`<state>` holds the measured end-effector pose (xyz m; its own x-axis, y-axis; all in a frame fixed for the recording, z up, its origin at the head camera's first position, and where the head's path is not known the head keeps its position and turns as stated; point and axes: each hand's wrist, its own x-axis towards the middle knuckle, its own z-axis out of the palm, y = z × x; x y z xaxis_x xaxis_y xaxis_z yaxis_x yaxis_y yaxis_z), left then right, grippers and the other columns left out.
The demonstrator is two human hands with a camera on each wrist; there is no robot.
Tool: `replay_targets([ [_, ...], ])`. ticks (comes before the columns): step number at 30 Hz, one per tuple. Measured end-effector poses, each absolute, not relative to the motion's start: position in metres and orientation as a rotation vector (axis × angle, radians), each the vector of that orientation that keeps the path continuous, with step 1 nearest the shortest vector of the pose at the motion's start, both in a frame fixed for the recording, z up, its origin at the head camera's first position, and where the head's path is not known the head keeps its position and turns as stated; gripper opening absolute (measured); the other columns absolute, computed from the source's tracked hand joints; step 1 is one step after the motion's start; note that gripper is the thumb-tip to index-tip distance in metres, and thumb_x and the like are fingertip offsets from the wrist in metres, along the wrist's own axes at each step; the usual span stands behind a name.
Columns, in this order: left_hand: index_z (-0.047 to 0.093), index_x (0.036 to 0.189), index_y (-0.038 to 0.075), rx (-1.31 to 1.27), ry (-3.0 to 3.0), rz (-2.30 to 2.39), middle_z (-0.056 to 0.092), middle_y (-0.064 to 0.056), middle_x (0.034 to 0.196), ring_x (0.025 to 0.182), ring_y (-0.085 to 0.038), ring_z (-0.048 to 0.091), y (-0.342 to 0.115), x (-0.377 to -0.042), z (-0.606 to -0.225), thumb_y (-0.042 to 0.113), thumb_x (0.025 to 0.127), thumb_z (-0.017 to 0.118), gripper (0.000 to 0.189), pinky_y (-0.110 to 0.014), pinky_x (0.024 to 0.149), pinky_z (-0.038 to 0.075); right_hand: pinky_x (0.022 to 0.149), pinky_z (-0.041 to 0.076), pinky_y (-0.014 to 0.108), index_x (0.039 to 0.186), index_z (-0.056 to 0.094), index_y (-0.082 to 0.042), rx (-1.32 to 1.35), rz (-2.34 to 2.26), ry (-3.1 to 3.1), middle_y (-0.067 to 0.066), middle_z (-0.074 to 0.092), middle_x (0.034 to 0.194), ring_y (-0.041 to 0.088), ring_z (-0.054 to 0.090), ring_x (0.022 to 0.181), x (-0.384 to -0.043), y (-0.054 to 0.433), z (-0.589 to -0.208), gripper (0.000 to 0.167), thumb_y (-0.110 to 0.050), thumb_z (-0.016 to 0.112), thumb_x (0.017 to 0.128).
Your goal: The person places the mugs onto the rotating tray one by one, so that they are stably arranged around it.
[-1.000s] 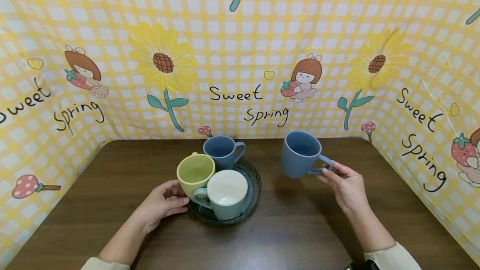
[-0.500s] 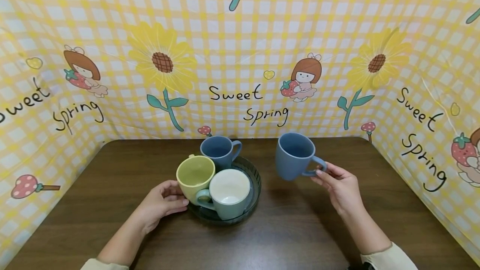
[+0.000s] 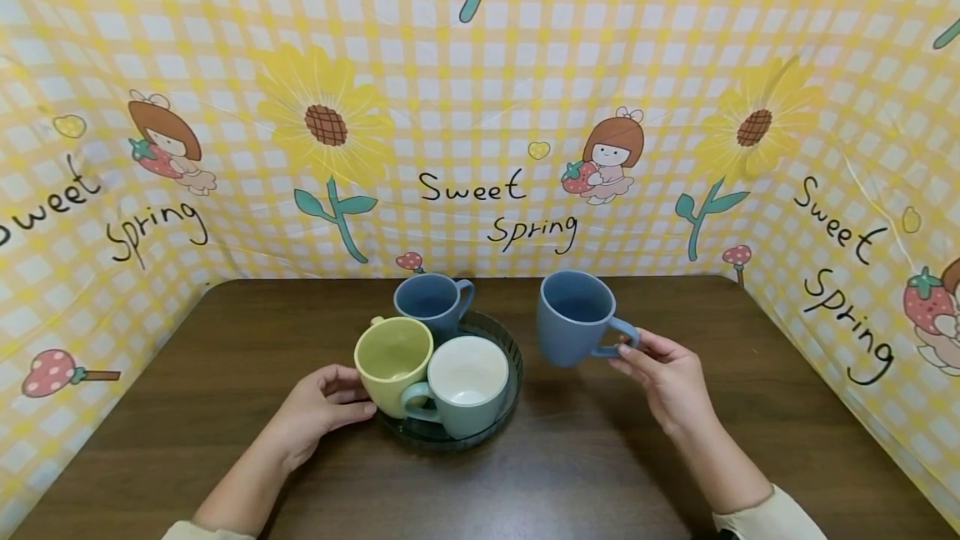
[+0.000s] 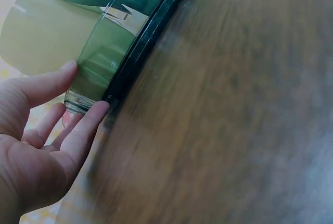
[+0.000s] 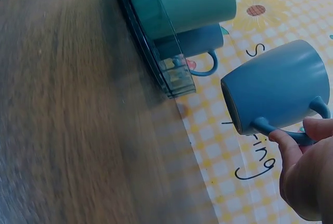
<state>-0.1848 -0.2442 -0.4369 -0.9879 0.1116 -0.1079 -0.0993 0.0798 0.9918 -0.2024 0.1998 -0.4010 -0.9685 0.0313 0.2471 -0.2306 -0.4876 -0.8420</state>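
Note:
My left hand (image 3: 322, 408) grips the edge of a round dark glass tray (image 3: 514, 357), thumb on its side wall and fingers at the base in the left wrist view. Three mugs stand upright on the tray: a yellow-green mug (image 3: 378, 382) nearest that hand, a teal mug (image 3: 472, 417) with a white inside at the front, and a blue mug (image 3: 448, 322) behind. To the tray's right, my right hand (image 3: 671, 382) pinches the handle of another blue mug (image 3: 566, 336), held upright above the table. This held mug (image 5: 281, 86) is apart from the tray in the right wrist view.
A brown wooden table (image 3: 187, 423) lies under everything. Yellow checked cloth (image 3: 480, 107) with printed flowers and lettering rises along the table's back and both sides.
The mugs on the tray have turned counterclockwise: the rear blue one left, the yellow-green one nearer, the teal one right. My right hand has brought its blue mug left and slightly nearer.

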Motion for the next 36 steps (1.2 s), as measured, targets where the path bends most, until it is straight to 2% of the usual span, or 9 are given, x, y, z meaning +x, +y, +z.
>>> replay_targets([
  [4,0.041,0.134,-0.012,0.023,2.169,2.026,0.059,-0.013,0.117,0.102,-0.016,0.062,-0.244,-0.185,-0.436,-0.006,0.078,0.077,0.066,-0.03,0.081,0.057,0.073,0.06,0.035,0.093,0.078,-0.007,0.289,2.563,-1.533,0.006,0.072,0.085,0.015,0.069,0.079,-0.202,0.195,-0.401,0.038,0.023,0.056,0.086],
  [7,0.035,0.139,-0.012,0.034,2.15,2.017,0.056,-0.017,0.122,0.103,-0.016,0.061,-0.245,-0.185,-0.435,-0.006,0.08,0.076,0.072,-0.031,0.083,0.057,0.073,0.06,0.034,0.092,0.079,-0.008,0.272,2.564,-1.556,0.005,0.072,0.084,0.015,0.068,0.078,-0.202,0.193,-0.401,0.037,0.022,0.057,0.086],
  [15,0.028,0.143,-0.015,0.062,1.999,2.13,0.049,-0.023,0.13,0.102,-0.016,0.063,-0.247,-0.186,-0.433,-0.011,0.085,0.067,0.07,-0.039,0.089,0.055,0.073,0.06,0.035,0.09,0.079,-0.011,0.242,2.571,-1.577,0.003,0.071,0.083,0.015,0.068,0.077,-0.202,0.188,-0.401,0.04,0.023,0.056,0.086],
  [19,0.024,0.146,-0.013,0.092,1.96,2.142,0.047,-0.025,0.134,0.103,-0.017,0.064,-0.251,-0.188,-0.433,-0.008,0.089,0.064,0.07,-0.04,0.091,0.054,0.073,0.06,0.034,0.089,0.079,-0.011,0.229,2.563,-1.585,0.003,0.07,0.083,0.015,0.068,0.077,-0.203,0.185,-0.401,0.04,0.023,0.057,0.085],
  [22,0.022,0.148,-0.012,0.137,1.937,2.129,0.046,-0.023,0.136,0.106,-0.017,0.062,-0.253,-0.19,-0.434,-0.007,0.089,0.065,0.073,-0.042,0.091,0.054,0.073,0.06,0.034,0.088,0.078,-0.011,0.22,2.561,-1.586,0.003,0.07,0.083,0.015,0.068,0.077,-0.204,0.182,-0.402,0.041,0.023,0.057,0.085],
  [29,0.026,0.146,-0.012,0.205,1.923,2.09,0.052,-0.013,0.129,0.112,-0.017,0.058,-0.254,-0.192,-0.441,-0.008,0.085,0.07,0.075,-0.046,0.091,0.053,0.074,0.06,0.035,0.087,0.078,-0.011,0.195,2.564,-1.601,0.003,0.07,0.083,0.015,0.068,0.077,-0.204,0.177,-0.404,0.04,0.023,0.058,0.084],
  [36,0.022,0.149,-0.009,0.195,1.933,2.109,0.046,-0.016,0.132,0.113,-0.018,0.056,-0.253,-0.19,-0.441,-0.009,0.082,0.072,0.084,-0.048,0.089,0.054,0.073,0.06,0.035,0.085,0.078,-0.012,0.18,2.565,-1.594,0.003,0.069,0.081,0.014,0.067,0.076,-0.207,0.17,-0.404,0.042,0.024,0.057,0.083],
])
